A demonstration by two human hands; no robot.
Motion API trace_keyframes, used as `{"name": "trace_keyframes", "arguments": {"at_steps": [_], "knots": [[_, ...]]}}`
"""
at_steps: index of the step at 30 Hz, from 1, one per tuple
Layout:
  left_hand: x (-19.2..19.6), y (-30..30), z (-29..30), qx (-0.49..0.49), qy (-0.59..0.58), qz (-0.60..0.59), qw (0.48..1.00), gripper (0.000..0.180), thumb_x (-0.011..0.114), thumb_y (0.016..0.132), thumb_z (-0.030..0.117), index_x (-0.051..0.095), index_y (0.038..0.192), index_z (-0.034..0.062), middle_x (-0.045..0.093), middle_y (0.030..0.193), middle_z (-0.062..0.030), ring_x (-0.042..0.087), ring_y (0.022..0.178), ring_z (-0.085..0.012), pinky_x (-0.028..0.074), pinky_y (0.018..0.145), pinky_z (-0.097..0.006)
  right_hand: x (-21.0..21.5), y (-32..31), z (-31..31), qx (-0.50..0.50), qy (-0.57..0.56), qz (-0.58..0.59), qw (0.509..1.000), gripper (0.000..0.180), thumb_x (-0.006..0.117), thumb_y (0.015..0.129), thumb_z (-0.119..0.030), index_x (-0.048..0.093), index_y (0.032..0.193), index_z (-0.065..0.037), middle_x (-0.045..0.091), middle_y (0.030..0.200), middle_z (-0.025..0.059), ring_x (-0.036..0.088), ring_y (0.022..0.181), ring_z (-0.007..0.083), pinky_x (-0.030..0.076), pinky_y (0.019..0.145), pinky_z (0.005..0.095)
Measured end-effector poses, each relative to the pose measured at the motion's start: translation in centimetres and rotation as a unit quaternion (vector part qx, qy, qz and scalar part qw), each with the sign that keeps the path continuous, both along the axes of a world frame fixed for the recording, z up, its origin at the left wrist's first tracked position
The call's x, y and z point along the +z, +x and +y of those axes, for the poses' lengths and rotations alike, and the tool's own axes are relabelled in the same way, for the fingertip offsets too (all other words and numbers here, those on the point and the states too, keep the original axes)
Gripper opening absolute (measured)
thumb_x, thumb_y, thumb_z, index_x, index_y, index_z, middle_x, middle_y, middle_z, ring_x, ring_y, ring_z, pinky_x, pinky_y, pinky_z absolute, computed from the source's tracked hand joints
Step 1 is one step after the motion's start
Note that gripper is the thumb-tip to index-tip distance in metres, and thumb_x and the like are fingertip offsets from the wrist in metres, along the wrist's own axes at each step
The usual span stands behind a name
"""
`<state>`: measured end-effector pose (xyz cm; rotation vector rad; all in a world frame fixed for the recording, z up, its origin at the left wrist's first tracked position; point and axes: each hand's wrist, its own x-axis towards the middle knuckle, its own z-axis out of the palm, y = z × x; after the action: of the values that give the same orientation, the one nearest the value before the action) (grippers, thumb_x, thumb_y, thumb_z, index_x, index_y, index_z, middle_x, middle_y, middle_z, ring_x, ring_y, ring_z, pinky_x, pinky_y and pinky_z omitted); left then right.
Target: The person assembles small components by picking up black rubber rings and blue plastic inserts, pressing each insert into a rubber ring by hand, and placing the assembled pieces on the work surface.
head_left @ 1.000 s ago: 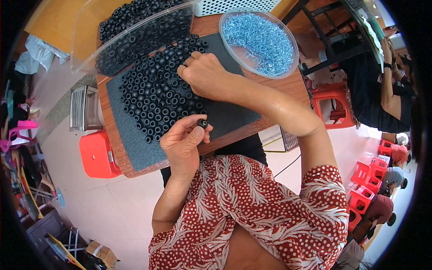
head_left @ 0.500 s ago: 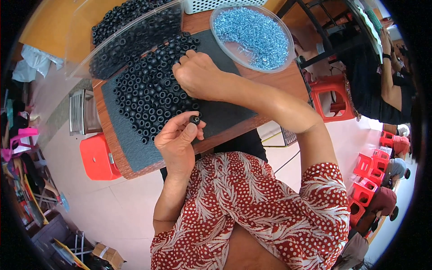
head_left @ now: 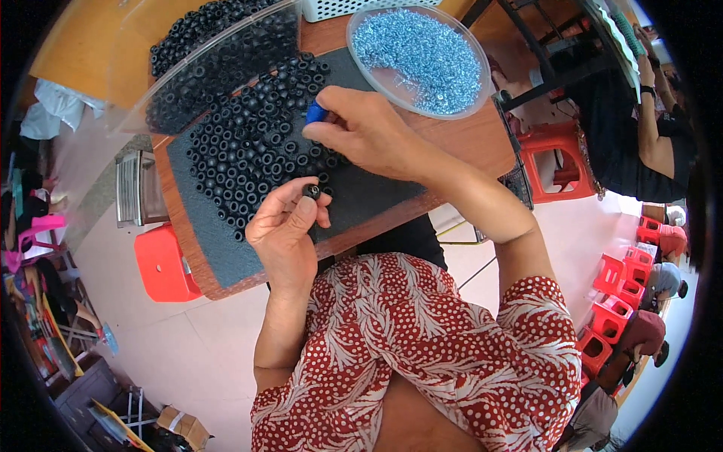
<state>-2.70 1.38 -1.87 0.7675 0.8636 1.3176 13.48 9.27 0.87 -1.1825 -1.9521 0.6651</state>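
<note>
My left hand [head_left: 285,226] pinches a small black ring-shaped part [head_left: 311,191] between thumb and fingertips, its hollow end facing up. Just beyond it, my right hand [head_left: 370,134] is closed on a small blue object [head_left: 315,113] whose kind I cannot make out; the rest of it is hidden by the fingers. The right hand hovers over the right side of a spread of black ring-shaped parts [head_left: 252,151]. These lie loose on a dark grey mat [head_left: 211,245] on the wooden table.
A clear plastic bin [head_left: 202,56] of more black parts lies at the far left. A round clear tub [head_left: 385,77] of small shiny blue pieces stands at the far right, beside a white perforated basket [head_left: 339,7]. Red stools [head_left: 162,264] flank the table; a person in black sits at right.
My right hand has turned and opened its grip toward the left, so the blue object now shows. My left hand has shifted slightly left and down, still pinching the black part.
</note>
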Motion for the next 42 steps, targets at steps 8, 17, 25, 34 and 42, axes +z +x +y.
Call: {"name": "trace_keyframes", "arguments": {"at_steps": [8,17,25,34,42], "knots": [[0.9,0.9,0.5,-0.013,-0.005,0.004,1.0,0.022,0.061,0.082,0.004,0.059,0.101,-0.0067,0.063,0.082,-0.0144,0.055,0.064,-0.015,0.045,0.057,-0.025,1.2,1.3,-4.0,0.077,-0.192,0.225,0.952,0.012,0.063,0.08,-0.005,0.059,0.09,0.0,0.057,0.075,-0.0007,0.053,0.069,0.0052,0.044,0.061,0.0195],[0.7,1.6,0.4,-0.071,-0.06,-0.177,0.98,0.025,0.057,0.085,0.006,0.054,0.107,-0.0058,0.062,0.082,-0.0145,0.06,0.069,-0.0176,0.047,0.057,-0.029,0.9,1.5,-4.7,0.088,-0.225,0.341,0.909,0.009,0.06,0.08,0.005,0.059,0.089,0.005,0.057,0.082,0.005,0.061,0.073,0.011,0.05,0.065,0.0216],[0.8,2.3,0.2,-0.041,-0.006,-0.061,0.997,0.023,0.058,0.085,0.005,0.055,0.104,-0.0064,0.061,0.083,-0.0127,0.058,0.069,-0.0162,0.047,0.057,-0.028,0.9,1.5,-5.1,0.088,-0.211,0.377,0.897,0.009,0.061,0.078,0.007,0.059,0.086,0.006,0.056,0.083,0.0064,0.061,0.072,0.0122,0.051,0.064,0.0227],[0.8,2.8,0.4,-0.015,0.022,-0.039,0.999,0.023,0.059,0.084,0.005,0.056,0.103,-0.0074,0.061,0.082,-0.0118,0.057,0.068,-0.0148,0.047,0.057,-0.025,0.8,1.5,-4.9,0.056,-0.224,0.335,0.914,0.007,0.062,0.079,0.002,0.06,0.085,0.004,0.06,0.078,0.0057,0.061,0.07,0.0105,0.051,0.061,0.0224],[0.9,2.7,0.6,-0.023,0.012,-0.054,0.998,0.023,0.059,0.084,0.005,0.056,0.103,-0.008,0.061,0.083,-0.0118,0.056,0.068,-0.014,0.047,0.057,-0.025,1.3,1.6,-4.5,0.043,-0.25,0.342,0.905,0.007,0.064,0.08,-0.004,0.061,0.082,0.002,0.062,0.073,0.0048,0.061,0.065,0.0092,0.049,0.059,0.021]]}}
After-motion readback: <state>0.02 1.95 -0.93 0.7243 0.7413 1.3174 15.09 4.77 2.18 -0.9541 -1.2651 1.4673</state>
